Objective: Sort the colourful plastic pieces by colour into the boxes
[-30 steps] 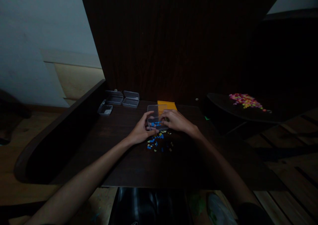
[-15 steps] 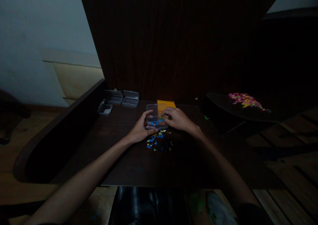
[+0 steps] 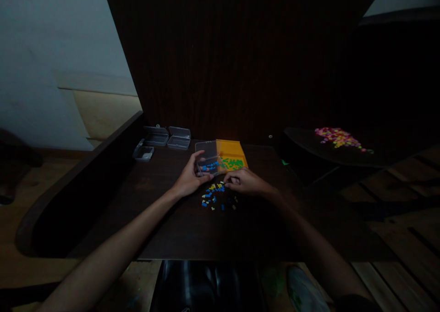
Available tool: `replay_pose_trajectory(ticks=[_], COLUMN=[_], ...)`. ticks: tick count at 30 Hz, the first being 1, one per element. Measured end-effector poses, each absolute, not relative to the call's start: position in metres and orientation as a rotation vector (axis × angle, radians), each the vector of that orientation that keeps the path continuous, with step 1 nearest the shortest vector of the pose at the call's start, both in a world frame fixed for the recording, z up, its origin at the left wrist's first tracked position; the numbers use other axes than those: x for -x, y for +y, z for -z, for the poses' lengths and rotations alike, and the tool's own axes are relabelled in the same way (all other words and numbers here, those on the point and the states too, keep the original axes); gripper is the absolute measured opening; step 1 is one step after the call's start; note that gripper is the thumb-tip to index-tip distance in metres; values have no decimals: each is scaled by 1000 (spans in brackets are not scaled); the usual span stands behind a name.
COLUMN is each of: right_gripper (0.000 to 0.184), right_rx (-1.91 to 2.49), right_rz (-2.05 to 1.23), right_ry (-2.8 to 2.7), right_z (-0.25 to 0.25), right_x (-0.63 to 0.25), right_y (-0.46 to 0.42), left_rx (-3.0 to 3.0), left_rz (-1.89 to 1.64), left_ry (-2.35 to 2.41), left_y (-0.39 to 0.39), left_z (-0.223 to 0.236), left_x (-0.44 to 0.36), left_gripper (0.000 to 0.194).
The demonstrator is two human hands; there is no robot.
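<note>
My left hand grips the left side of a clear plastic box with its lid raised; small blue pieces lie inside. Over the pile of loose blue and yellow pieces on the table, my right hand has its fingers pinched together. Whether a piece is between those fingertips is hidden. Just behind the right hand, a yellow box stands open, holding many small green pieces.
Several clear boxes with raised lids, among them one open box, stand at the table's back left. Pink and yellow bits lie heaped on a dark surface to the right. A raised side panel borders the table's left.
My right hand has come out of the clear box and down toward me to the loose pieces. The clear box has shifted slightly left with my left hand, uncovering the yellow box.
</note>
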State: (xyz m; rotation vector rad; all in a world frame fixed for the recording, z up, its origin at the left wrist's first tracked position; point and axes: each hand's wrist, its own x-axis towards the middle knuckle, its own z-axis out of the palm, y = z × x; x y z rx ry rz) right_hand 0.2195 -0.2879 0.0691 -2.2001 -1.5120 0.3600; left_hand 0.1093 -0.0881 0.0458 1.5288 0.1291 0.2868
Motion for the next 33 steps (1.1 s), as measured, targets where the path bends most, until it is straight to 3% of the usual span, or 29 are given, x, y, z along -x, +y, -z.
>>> replay_pose_trajectory(ticks=[16,33], right_gripper=[24,11], right_rx=[2206,2195], right_rz=[-504,-550], right_ry=[-1567,-1435], right_z=[-58,-54], right_x=[-212,-212], right_y=[-288,-288], left_rx=[-1527,-1526], left_rz=[-281,-278], left_ry=[83,103], left_y=[-85,-87], left_z=[-38,-39], left_x=[-111,-111], left_gripper=[82,82])
